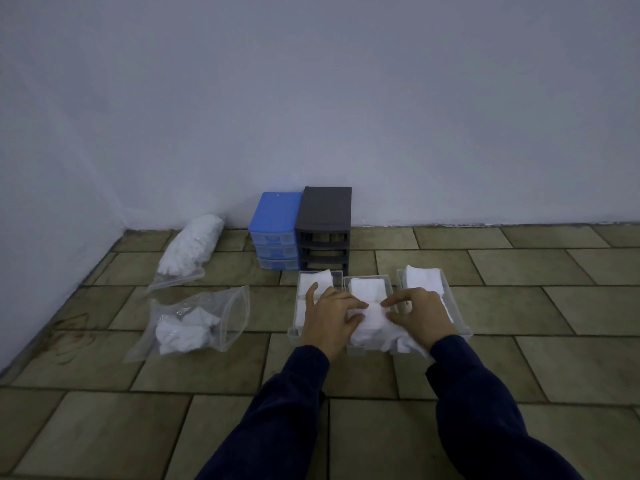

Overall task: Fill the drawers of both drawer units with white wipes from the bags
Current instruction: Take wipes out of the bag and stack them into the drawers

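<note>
Your left hand (330,317) and right hand (420,315) pinch wipe (372,318) over middle drawer (369,349), fingers curled on cloth. Grey unit (323,230) behind drawer, slots open; blue unit (275,232) beside it; bags (194,320) left.

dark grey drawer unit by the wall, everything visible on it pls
The dark grey drawer unit is a small, upright, matte frame that looks like plastic. It stands on the tiled floor against the wall, side by side with the blue drawer unit on its left; whether they touch is unclear. Its three stacked slots are open and dark, with no drawers in them. A clear drawer holding white wipes lies on the floor right in front. No hand touches it.
</note>
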